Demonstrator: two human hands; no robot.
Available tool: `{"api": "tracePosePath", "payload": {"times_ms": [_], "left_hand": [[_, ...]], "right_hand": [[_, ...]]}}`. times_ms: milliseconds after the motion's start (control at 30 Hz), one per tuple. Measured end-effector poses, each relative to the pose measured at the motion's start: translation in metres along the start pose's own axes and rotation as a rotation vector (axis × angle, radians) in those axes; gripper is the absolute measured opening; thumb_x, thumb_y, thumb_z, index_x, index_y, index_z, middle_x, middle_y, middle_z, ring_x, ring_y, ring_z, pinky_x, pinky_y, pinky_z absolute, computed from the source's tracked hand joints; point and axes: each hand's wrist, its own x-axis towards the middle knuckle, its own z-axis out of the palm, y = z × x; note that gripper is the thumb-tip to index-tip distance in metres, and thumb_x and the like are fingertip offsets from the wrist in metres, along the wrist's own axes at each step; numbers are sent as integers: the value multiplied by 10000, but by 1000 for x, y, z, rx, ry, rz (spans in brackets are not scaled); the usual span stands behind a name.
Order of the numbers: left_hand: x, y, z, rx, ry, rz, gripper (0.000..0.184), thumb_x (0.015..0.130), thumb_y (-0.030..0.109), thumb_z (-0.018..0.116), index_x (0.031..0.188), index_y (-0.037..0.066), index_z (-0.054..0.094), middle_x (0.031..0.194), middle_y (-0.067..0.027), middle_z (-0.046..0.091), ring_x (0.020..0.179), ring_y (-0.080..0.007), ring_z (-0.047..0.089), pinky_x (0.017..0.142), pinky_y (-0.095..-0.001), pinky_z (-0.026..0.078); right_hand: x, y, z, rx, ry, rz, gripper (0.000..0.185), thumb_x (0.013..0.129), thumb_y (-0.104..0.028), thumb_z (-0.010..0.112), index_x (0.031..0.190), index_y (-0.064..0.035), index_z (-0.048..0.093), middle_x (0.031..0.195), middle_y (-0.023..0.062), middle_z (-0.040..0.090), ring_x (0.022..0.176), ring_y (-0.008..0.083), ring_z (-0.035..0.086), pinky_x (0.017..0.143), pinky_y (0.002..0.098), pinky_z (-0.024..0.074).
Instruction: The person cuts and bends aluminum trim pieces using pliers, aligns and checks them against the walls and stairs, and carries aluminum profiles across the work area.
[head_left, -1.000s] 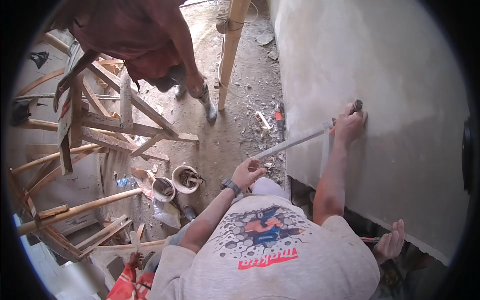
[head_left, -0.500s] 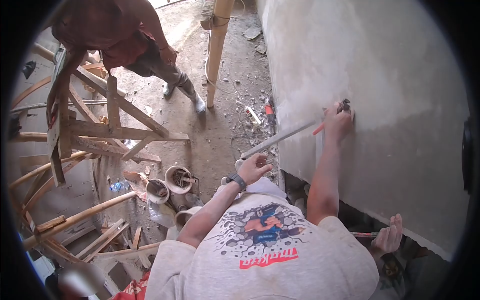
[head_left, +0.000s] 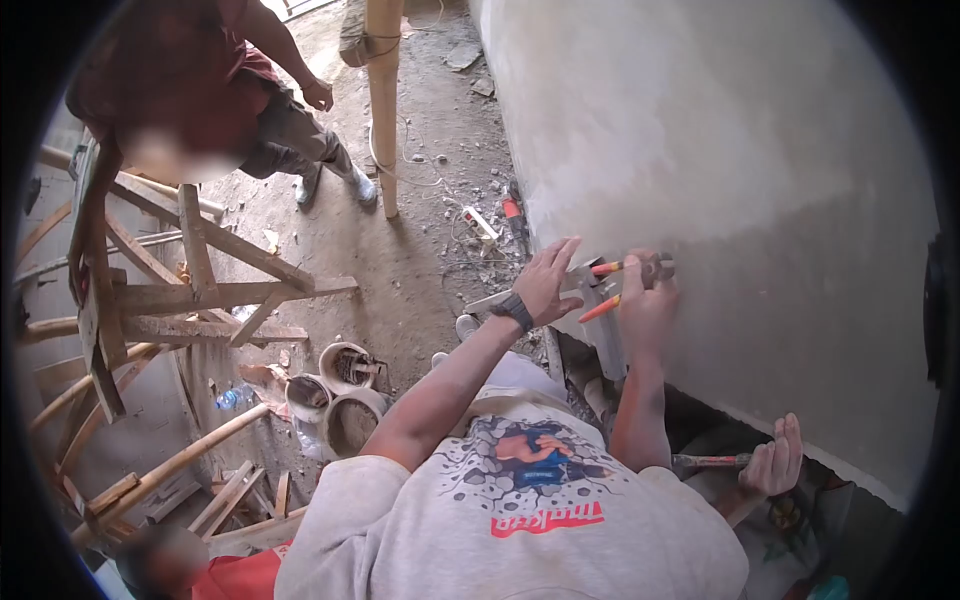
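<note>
My right hand (head_left: 648, 305) is closed around pliers (head_left: 601, 308) by their dark head end. Their two orange-red handles stand apart and point left, in front of a grey metal strip (head_left: 608, 345). My left hand (head_left: 545, 282), wearing a dark watch, is raised just left of the handles, fingers stretched and thumb apart. It is near the strip; whether it touches is unclear. Another length of grey metal (head_left: 488, 301) shows behind my left wrist. At lower right a co-worker's hand (head_left: 775, 462) is beside a tool with a red-and-grey handle (head_left: 712, 461).
A plastered wall (head_left: 760, 200) rises on my right. Ahead stands a bamboo post (head_left: 385, 130), with a power strip (head_left: 480, 223) and a red tool (head_left: 511, 207) on the floor. Left are buckets (head_left: 352, 420), timber framing (head_left: 230, 297) and a standing person (head_left: 190, 80). Another person (head_left: 235, 575) is lower left.
My right hand has come down from the wall towards me with the pliers. My left hand has risen to the right, its fingers now extended. The camera view has shifted.
</note>
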Motion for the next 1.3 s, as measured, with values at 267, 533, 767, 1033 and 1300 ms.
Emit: {"api": "tracePosePath", "payload": {"times_ms": [267,533,767,1033,1300], "left_hand": [[-19,-11,-21,-280,-132,-113,555,689,206,867,1141,58,580,1052,-124,647,971,-246,647,863,-366,511],[-90,-16,-76,-222,232,-226,614,736,164,859,1246,85,526,1001,-51,663,938,-159,632,851,-336,504],[-167,-20,-81,-185,346,-207,572,751,167,855,1221,92,537,975,-21,639,915,-132,608,846,-311,490],[-271,30,-37,-142,465,-185,542,721,140,849,1179,71,568,1044,-121,637,942,-261,656,832,-362,523],[-364,84,10,-21,602,-261,494,725,132,841,1135,53,576,992,-94,630,893,-205,626,808,-342,509]], "right_hand": [[-19,-14,-16,300,54,-123,81,931,-70,599,869,-19,611,781,-22,544,650,75,472,589,256,399],[-38,9,-20,669,-47,275,287,991,-264,582,785,-65,576,710,-10,521,621,88,458,580,266,371],[-153,59,-10,1003,-434,923,329,994,-316,573,772,-73,571,715,44,582,597,164,566,592,335,480],[-264,105,-25,1093,-530,1197,378,930,-465,637,961,-89,660,751,42,617,617,157,581,601,340,500],[-285,109,-44,1225,-506,1052,378,889,-466,695,1043,-123,669,879,23,676,678,118,564,622,296,471]]}}
